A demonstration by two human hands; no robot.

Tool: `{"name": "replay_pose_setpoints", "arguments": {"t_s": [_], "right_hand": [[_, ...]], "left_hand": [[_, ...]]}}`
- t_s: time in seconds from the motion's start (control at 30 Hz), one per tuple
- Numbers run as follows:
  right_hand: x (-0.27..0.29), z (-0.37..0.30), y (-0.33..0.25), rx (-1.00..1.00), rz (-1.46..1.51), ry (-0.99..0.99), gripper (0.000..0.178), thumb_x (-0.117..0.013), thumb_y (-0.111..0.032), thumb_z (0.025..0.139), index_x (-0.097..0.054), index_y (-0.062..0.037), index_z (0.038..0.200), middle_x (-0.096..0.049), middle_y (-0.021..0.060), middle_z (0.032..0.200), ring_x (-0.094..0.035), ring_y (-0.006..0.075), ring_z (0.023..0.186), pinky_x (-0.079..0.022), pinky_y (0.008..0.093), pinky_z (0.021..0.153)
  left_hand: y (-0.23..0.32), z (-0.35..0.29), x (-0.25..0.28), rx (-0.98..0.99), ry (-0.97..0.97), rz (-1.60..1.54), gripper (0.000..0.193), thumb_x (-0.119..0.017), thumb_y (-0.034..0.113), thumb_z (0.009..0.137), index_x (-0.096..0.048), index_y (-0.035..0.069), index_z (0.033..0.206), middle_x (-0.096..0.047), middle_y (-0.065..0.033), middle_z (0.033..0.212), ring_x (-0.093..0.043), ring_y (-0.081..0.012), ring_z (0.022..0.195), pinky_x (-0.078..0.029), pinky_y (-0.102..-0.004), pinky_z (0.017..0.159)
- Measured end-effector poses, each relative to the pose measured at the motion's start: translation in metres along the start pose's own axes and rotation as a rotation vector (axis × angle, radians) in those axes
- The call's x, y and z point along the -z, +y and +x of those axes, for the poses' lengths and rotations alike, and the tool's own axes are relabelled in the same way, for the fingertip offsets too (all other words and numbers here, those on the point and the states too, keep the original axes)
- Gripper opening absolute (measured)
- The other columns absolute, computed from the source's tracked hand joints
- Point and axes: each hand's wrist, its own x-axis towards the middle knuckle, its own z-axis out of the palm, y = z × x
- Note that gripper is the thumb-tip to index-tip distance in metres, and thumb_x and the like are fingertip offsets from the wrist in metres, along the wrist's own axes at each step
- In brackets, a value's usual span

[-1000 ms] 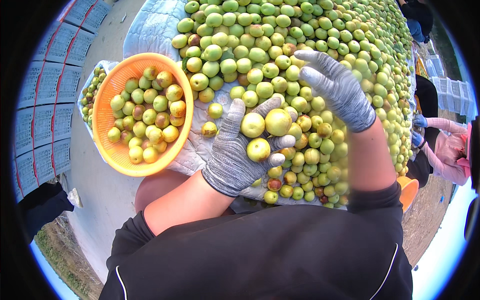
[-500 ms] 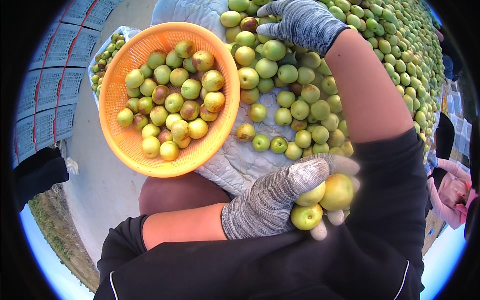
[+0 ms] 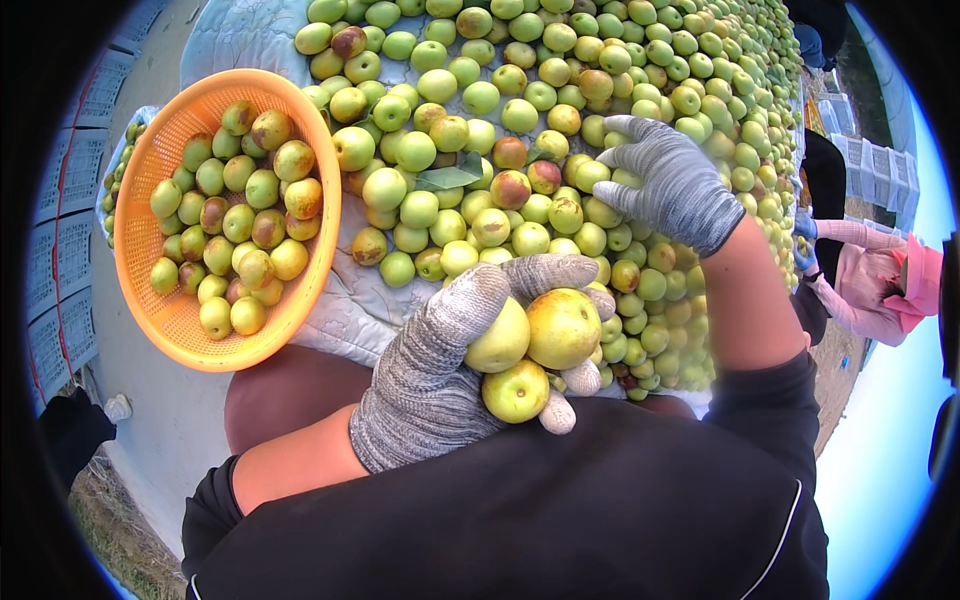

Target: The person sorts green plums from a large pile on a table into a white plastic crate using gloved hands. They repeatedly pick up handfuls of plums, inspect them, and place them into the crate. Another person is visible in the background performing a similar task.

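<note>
Head view: left gloved hand (image 3: 425, 380) is cupping three yellow-green jujubes (image 3: 563, 328) before the black shirt (image 3: 600, 490), fingers curled around them. Right gloved hand (image 3: 672, 182) is hovering at the jujube pile (image 3: 560, 95), fingers spread — contact unclear. Orange mesh basket (image 3: 200, 105), at left, is holding russet-patched jujubes (image 3: 270, 228). Handling, judged: each is looking light, firm, smooth, probably prone to rolling and bruising — a gentle hold around the widest part suits.
</note>
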Motion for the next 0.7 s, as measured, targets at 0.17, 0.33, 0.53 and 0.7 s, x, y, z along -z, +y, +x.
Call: {"name": "replay_pose_setpoints", "arguments": {"t_s": [0.17, 0.33, 0.53, 0.7], "right_hand": [[0.030, 0.017, -0.010, 0.013, -0.143, -0.055, 0.042, -0.062, -0.045, 0.099, -0.076, -0.0059, 0.092, -0.068, 0.0175, 0.073, -0.070, 0.0364, 0.077, -0.056, 0.0483, 0.078], [0.025, 0.148, -0.016, 0.110, 0.249, 0.130, 0.023, -0.071, -0.024, 0.087, -0.076, -0.0144, 0.106, -0.075, 0.0166, 0.098, -0.071, 0.0371, 0.090, -0.057, 0.0456, 0.082], [-0.001, 0.163, -0.019, 0.083, -0.115, 0.088, 0.024, -0.072, -0.015, 0.083, -0.070, -0.0084, 0.106, -0.072, 0.0186, 0.094, -0.070, 0.0363, 0.085, -0.056, 0.0442, 0.078], [0.017, 0.086, 0.005, 0.019, 0.082, 0.401, 0.021, -0.070, -0.009, 0.083, -0.066, -0.0039, 0.103, -0.069, 0.0193, 0.089, -0.068, 0.0349, 0.078, -0.056, 0.0427, 0.075]], "left_hand": [[-0.001, 0.006, 0.001, 0.003, 0.211, -0.047, 0.063, -0.060, 0.050, 0.101, -0.053, -0.002, 0.135, -0.064, -0.0179, 0.111, -0.066, -0.0274, 0.083, -0.059, -0.0359, 0.064], [0.005, 0.011, 0.007, 0.142, 0.274, 0.080, 0.050, -0.061, 0.040, 0.102, -0.054, 0.005, 0.136, -0.061, -0.0166, 0.113, -0.064, -0.0259, 0.085, -0.057, -0.0342, 0.064], [0.005, 0.006, 0.008, 0.016, 0.217, 0.401, 0.039, -0.061, 0.029, 0.103, -0.055, 0.010, 0.136, -0.058, -0.0151, 0.118, -0.063, -0.0236, 0.085, -0.056, -0.0314, 0.065], [0.002, 0.006, 0.008, 0.038, 0.262, 0.257, 0.060, -0.063, 0.049, 0.099, -0.055, 0.001, 0.133, -0.064, -0.0136, 0.112, -0.066, -0.0266, 0.087, -0.060, -0.0360, 0.066]]}}
